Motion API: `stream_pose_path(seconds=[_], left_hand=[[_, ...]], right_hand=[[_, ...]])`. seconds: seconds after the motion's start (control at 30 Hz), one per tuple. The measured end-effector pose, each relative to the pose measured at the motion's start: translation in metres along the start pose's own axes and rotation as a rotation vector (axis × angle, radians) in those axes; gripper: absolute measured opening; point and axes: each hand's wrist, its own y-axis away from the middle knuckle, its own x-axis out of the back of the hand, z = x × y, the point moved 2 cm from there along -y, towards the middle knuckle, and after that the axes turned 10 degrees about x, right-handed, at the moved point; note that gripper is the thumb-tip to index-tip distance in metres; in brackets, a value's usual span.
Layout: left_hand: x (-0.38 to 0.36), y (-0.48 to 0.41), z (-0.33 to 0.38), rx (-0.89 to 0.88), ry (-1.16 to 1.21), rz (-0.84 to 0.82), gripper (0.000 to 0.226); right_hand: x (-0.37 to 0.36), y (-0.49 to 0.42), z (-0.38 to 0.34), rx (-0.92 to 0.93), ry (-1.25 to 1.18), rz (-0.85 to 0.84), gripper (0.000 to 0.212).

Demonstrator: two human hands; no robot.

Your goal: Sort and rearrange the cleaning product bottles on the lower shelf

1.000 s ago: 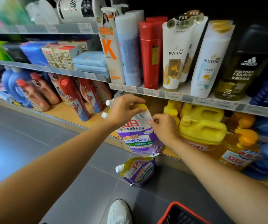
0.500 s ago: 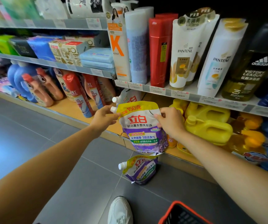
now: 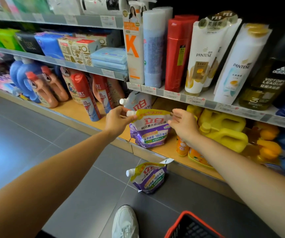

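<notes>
A purple and yellow detergent refill pouch (image 3: 151,130) with a white spout stands upright on the wooden lower shelf (image 3: 80,114). My left hand (image 3: 116,120) pinches its top left corner by the spout. My right hand (image 3: 183,125) pinches the top right corner. Behind it stands another pouch (image 3: 138,101) of the same brand. A third purple pouch (image 3: 147,176) stands on the floor below the shelf edge. Yellow jugs (image 3: 224,129) lie right of my right hand. Red-capped bottles (image 3: 85,95) stand to the left.
Shampoo bottles (image 3: 205,55) fill the shelf above, tissue packs (image 3: 109,58) further left. Blue and peach detergent bottles (image 3: 40,86) stand at the far left of the lower shelf. A red basket (image 3: 191,225) and my white shoe (image 3: 125,222) are on the grey tiled floor.
Both hands have carried the pouch inward and set it down on the lower shelf; each hand has shifted to a top corner. The camera moved slightly left.
</notes>
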Motion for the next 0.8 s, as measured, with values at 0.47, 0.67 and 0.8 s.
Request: stream_pose_path(seconds=[0.47,0.67,0.8], left_hand=[[-0.01,0.047,-0.091,0.292,-0.406,-0.567,0.04],[-0.034,0.075,-0.116,0.1,-0.769,-0.687,0.038],[-0.029,0.071,-0.1,0.022,-0.798,-0.626,0.028]], right_hand=[[-0.042,0.074,0.05,0.28,0.68,-0.598,0.057],[-0.051,0.068,0.059,0.251,0.863,-0.714,0.021],[-0.041,0.057,0.048,0.297,0.849,-0.673,0.022]])
